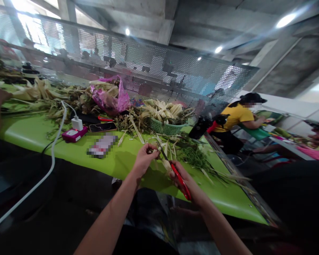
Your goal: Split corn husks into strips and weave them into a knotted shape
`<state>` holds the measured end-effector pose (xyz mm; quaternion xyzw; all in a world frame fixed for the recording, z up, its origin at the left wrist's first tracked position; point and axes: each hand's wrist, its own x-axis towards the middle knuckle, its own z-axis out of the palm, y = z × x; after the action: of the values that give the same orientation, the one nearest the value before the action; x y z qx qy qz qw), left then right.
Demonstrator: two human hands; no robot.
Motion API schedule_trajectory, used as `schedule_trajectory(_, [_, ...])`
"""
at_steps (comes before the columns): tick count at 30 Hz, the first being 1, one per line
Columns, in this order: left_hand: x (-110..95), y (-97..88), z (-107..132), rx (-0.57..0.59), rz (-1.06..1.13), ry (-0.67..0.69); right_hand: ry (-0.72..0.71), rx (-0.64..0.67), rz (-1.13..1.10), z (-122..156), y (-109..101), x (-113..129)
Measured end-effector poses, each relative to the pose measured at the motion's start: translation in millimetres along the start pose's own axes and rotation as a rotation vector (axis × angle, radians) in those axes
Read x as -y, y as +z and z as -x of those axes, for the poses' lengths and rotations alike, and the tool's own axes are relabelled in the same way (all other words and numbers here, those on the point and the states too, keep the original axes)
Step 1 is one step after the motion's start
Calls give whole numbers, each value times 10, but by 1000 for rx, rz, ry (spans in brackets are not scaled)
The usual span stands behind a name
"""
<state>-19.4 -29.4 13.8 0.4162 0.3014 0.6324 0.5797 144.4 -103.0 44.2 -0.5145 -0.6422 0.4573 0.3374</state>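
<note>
My left hand (144, 158) is closed in a pinch on the upper end of a pale corn husk strip (165, 162) over the green table (37, 132). My right hand (184, 180) grips red-handled scissors (180, 181) whose dark blades (162, 153) point up and left along the husk, toward my left fingers. Loose husks and green trimmings (191, 154) lie on the table just beyond both hands.
A green basket (163, 127) full of husks stands behind my hands, with a pink plastic bag (111, 95) to its left. A phone (103, 126), a pink power bank (74, 134) with a white charger and cable (53, 159) lie at left. A person in yellow (238, 115) sits at right behind a mesh screen.
</note>
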Motion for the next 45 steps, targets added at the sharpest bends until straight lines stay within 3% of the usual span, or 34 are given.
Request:
schedule_trajectory(12, [-26, 9, 13, -1, -4, -12, 23, -42, -30, -31, 27, 5])
schedule_trajectory(18, [-5, 3, -4, -21, -19, -30, 72, -133, -53, -71, 1, -107])
schedule_trajectory(27, [80, -15, -70, -82, 48, -99, 2, -295, -243, -124, -52, 70])
schedule_trajectory(32, [91, -7, -48, -47, 104, -101, -43, -425, -294, -354, 78, 35])
schedule_trajectory(37, [96, -17, -25, 4, 80, -126, -48, -435, -316, -501, 77, 20])
schedule_trajectory(45, [11, -21, -16, 160, 54, -247, -69, -428, -264, -480, -15, 118])
